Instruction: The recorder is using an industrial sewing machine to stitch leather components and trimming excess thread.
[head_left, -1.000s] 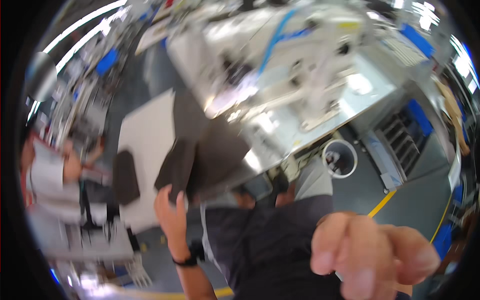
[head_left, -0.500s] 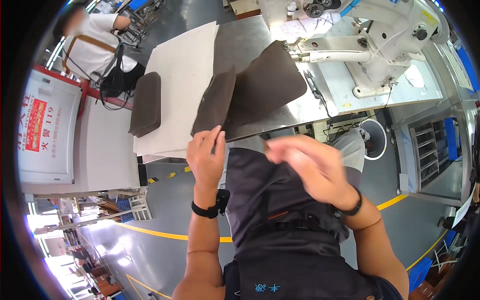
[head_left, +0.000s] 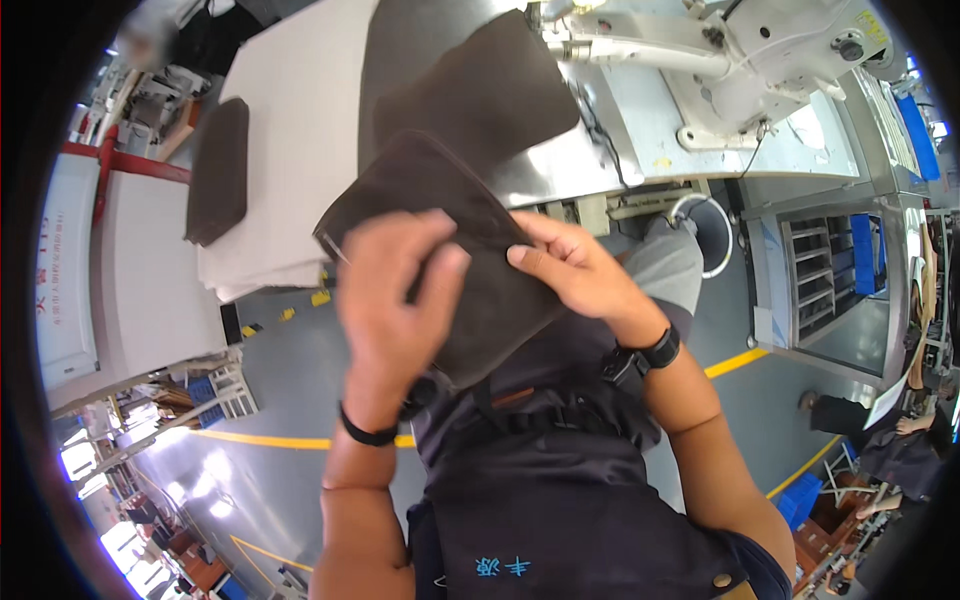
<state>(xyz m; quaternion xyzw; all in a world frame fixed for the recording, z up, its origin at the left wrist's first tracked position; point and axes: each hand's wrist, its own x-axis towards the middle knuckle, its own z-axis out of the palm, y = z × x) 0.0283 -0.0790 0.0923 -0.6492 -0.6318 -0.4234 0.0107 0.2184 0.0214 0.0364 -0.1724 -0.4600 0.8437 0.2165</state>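
Observation:
A dark brown flat panel [head_left: 495, 300], leather-like with a stitched-looking edge, is held up in front of me at the near edge of the sewing table. My right hand [head_left: 580, 265] pinches its right edge, thumb on top. Over its left part hovers my left hand [head_left: 395, 290], blurred, with thumb and fingers apart; whether it touches the panel I cannot tell. Behind, a second dark brown piece [head_left: 490, 95] lies on the metal tabletop by the sewing machine [head_left: 720, 75].
A stack of dark rounded pieces [head_left: 218, 175] rests on white sheets [head_left: 300, 130] at the left. A thread trimmer-like tool [head_left: 598, 120] lies right of the brown piece. Below the table stands a white bin [head_left: 712, 235]; a metal rack [head_left: 815, 270] is at the right.
The panel has come off the table toward me and turned flat to view. My right hand has moved up onto its right edge; my left hand has released its lower edge.

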